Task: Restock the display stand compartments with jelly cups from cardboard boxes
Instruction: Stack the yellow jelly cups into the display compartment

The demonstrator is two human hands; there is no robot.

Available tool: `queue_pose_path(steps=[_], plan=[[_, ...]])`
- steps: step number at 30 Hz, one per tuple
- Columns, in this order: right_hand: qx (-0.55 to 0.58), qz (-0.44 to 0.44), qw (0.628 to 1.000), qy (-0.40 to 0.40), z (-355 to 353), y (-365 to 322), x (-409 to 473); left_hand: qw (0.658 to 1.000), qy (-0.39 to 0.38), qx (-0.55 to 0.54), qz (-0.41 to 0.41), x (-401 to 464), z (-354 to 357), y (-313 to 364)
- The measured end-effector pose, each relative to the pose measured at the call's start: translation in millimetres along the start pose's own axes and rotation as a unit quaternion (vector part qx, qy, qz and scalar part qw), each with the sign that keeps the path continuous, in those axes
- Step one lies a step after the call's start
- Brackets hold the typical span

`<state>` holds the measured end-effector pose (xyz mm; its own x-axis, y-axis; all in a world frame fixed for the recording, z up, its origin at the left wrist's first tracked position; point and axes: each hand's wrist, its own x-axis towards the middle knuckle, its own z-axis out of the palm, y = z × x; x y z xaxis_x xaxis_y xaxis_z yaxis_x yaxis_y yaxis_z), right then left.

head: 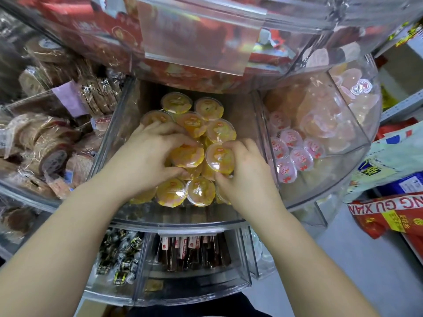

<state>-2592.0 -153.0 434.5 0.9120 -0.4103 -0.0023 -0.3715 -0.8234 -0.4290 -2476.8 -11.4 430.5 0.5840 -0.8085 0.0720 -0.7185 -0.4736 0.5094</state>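
Both hands are reaching into the middle compartment (119, 124) of the clear stand, among the yellow cups (196, 124) piled there. Left hand (146, 154) is curling over one yellow cup (187, 155), fingers on its far rim and thumb on the near rim, gripping it. Right hand (242, 170) is clasping a neighbouring cup (220, 157), fingertips on its upper edge, thumb below. The two held cups are sitting side by side on top of the pile, touching. Pink cups (290, 154) are lying in the compartment to the right; wrapped brown biscuits (45, 143) are filling the one to the left.
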Motion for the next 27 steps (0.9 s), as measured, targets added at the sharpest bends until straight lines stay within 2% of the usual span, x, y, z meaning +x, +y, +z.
queue_pose_path(steps=[6,10,14,19,22,24,27], plan=[[-0.021,0.008,0.999,0.03,6,-1,-4,1.0,0.009,-0.004,0.013,0,1,-1],[-0.026,-0.001,0.999,0.022,6,0,-5,1.0,0.007,0.008,0.017,-1,2,-1],[0.053,-0.007,0.998,-0.018,0,2,-11,1.0,0.007,-0.005,0.013,-5,-3,2],[0.095,-0.04,0.994,0.033,-14,2,-23,0.989,0.103,-0.103,-0.001,-31,-15,6],[0.149,-0.073,0.985,0.052,-22,-3,-28,0.971,0.152,-0.183,-0.021,-60,-13,8],[0.251,-0.081,0.964,0.025,-28,-10,-33,0.95,0.192,-0.242,-0.044,-84,-5,12],[0.387,-0.107,0.912,-0.085,-28,-26,-50,0.906,0.26,-0.315,-0.11,-125,16,23]])
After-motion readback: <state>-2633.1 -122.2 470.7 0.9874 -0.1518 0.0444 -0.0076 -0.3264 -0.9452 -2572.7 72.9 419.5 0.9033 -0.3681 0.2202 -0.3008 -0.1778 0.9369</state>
